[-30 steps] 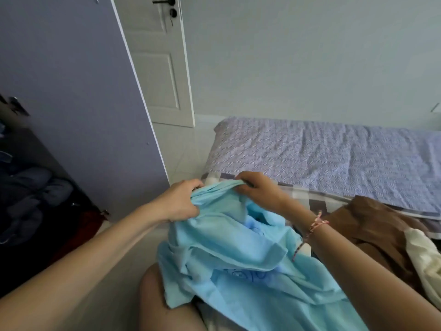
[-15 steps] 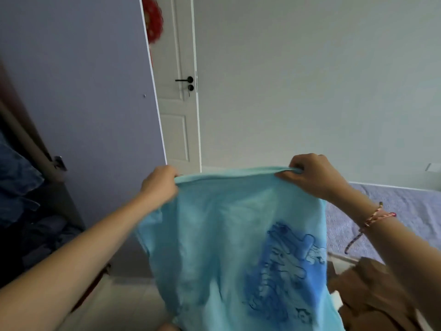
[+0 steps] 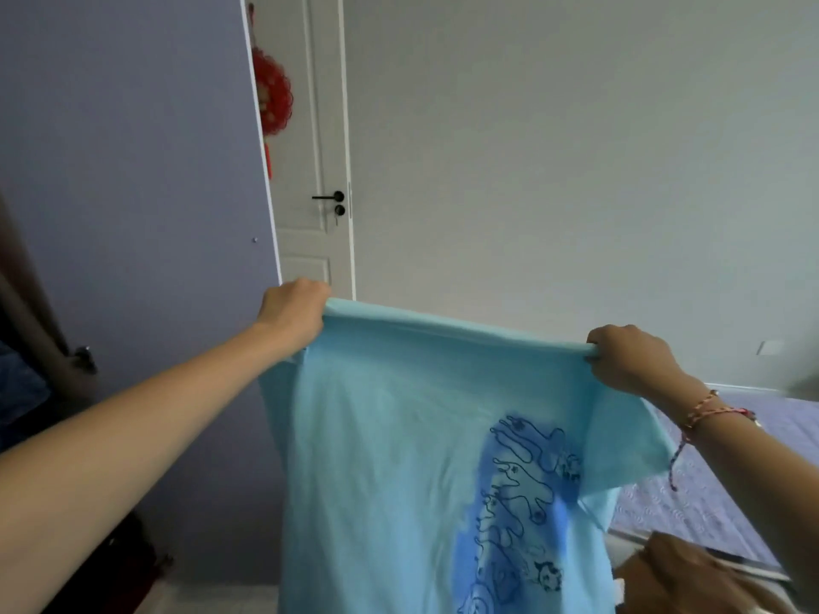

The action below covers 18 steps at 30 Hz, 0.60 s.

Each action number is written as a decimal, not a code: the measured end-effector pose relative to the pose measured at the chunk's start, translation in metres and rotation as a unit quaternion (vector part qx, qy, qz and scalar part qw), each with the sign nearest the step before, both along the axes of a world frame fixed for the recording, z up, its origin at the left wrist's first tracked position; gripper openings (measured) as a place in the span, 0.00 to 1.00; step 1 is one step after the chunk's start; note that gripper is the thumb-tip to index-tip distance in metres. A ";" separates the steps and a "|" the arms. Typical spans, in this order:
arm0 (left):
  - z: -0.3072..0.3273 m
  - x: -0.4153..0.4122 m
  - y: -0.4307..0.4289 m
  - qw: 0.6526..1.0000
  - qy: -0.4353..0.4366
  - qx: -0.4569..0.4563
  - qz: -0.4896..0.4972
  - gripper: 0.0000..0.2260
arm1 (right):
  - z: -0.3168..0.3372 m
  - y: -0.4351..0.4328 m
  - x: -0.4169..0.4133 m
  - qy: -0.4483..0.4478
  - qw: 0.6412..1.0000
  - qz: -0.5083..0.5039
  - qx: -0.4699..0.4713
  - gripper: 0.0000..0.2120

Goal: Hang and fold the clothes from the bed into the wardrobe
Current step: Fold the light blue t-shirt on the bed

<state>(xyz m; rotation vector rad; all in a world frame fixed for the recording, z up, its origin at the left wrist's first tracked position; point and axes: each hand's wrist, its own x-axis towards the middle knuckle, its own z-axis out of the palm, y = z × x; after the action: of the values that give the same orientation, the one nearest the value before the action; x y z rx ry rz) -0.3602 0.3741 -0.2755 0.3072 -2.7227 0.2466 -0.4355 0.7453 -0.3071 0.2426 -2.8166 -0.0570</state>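
Observation:
A light blue T-shirt (image 3: 390, 445) with a darker blue print hangs spread out in front of me, its top edge stretched flat. My left hand (image 3: 292, 316) grips the shirt's upper left corner. My right hand (image 3: 629, 358), with a braided bracelet on the wrist, grips the upper right corner. The bed (image 3: 691, 502) with a purple patterned cover lies low at the right, partly hidden by the shirt. The wardrobe's open purple door (image 3: 133, 214) stands at the left, with dark clothes (image 3: 22, 392) inside at the far left edge.
A brown garment (image 3: 682, 578) lies on the bed at the bottom right. A white room door (image 3: 310, 170) with a black handle stands shut behind the wardrobe door, a red ornament (image 3: 272, 97) hanging on it. A plain grey wall fills the right.
Both hands have lifted the shirt off my lap and the bed and pulled apart, spreading it wide. My view has tilted up toward the door and wall.

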 end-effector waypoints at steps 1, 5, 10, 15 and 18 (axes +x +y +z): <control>0.004 -0.012 0.005 1.000 -0.007 0.006 0.001 0.11 | 0.005 0.005 -0.007 0.016 1.000 -0.014 -0.002 0.07; 0.039 -0.054 0.018 0.997 0.009 0.080 -0.001 0.12 | 0.043 0.028 -0.029 0.102 0.992 -0.066 -0.035 0.10; 0.145 -0.094 0.040 0.976 0.171 0.122 -0.063 0.11 | 0.164 0.074 -0.036 0.294 0.949 -0.083 -0.078 0.09; 0.239 -0.088 0.067 0.916 0.324 0.149 -0.185 0.11 | 0.267 0.118 0.009 0.458 0.883 -0.082 -0.064 0.12; 0.238 -0.070 0.066 0.907 0.314 0.167 -0.227 0.14 | 0.279 0.135 0.041 0.451 0.889 -0.045 -0.072 0.16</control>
<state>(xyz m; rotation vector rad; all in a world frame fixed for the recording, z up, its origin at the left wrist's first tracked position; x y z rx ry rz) -0.4301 0.4397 -0.0371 -0.1475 -2.0932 -0.3927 -0.3942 0.8808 -0.0280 0.0250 -1.8853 0.0179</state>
